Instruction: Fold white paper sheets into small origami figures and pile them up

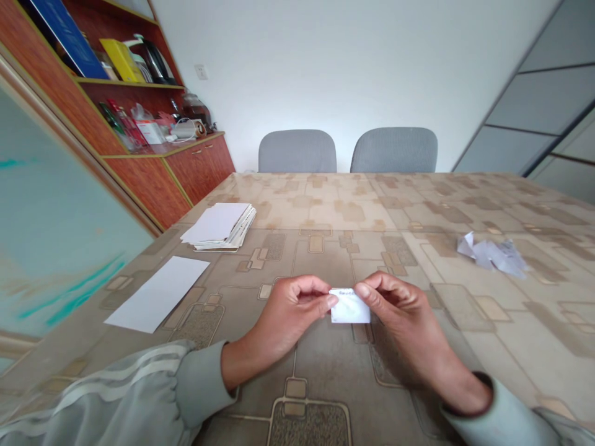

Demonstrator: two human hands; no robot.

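A small folded piece of white paper (350, 310) is held up over the patterned table, with faint dark marks along its top edge. My left hand (290, 310) pinches its left edge between thumb and forefinger. At the upper right corner, my right hand (402, 310) grips the same piece, the thumb lying across its front. The fingers behind the paper are partly hidden. To the left of my left hand, a flat white sheet (160, 294) lies on the table, and beyond it sits a stack of white paper (220, 224).
Crumpled white paper (493, 255) lies on the right side of the patterned table (320, 371). Two grey chairs (297, 150) stand behind the far edge, against the wall. At the left is a wooden cabinet (202, 167) with bottles, boxes and a kettle.
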